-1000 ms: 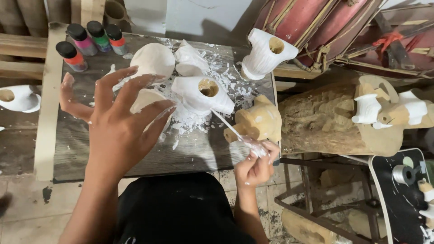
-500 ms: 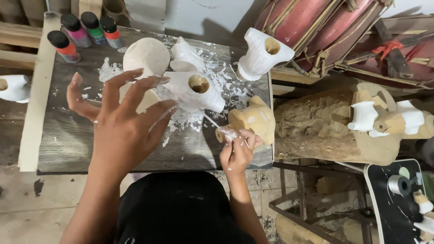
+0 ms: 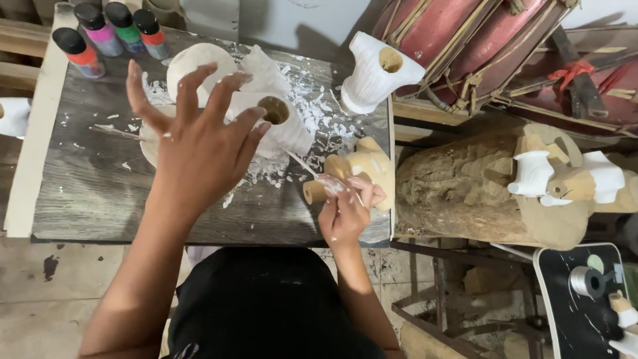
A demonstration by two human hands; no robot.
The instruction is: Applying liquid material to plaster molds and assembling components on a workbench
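My left hand [image 3: 199, 143] is raised above the worktop [image 3: 100, 193] with fingers spread wide and holding nothing; paint flecks show on the fingertips. It hangs over a white-painted carving [image 3: 282, 123], which lies on its side among white shavings, its round opening facing up.

My right hand [image 3: 345, 213] sits at the worktop's near right edge, fingers closed narrowly on a thin brush [image 3: 309, 169] (its shaft is smeared white). The brush tip points up and left toward the white carving. Just beyond this hand lies an unpainted carving [image 3: 362, 169], tan wood, touching the fingers; I cannot tell if they grip it as well.

A white bowl [image 3: 193, 60] stands behind the left hand. Four paint bottles [image 3: 109, 30] with black caps stand at the far left corner. A second white carving [image 3: 375, 73] stands upright at the far right corner. A log [image 3: 465, 193] lies to the right of the worktop.
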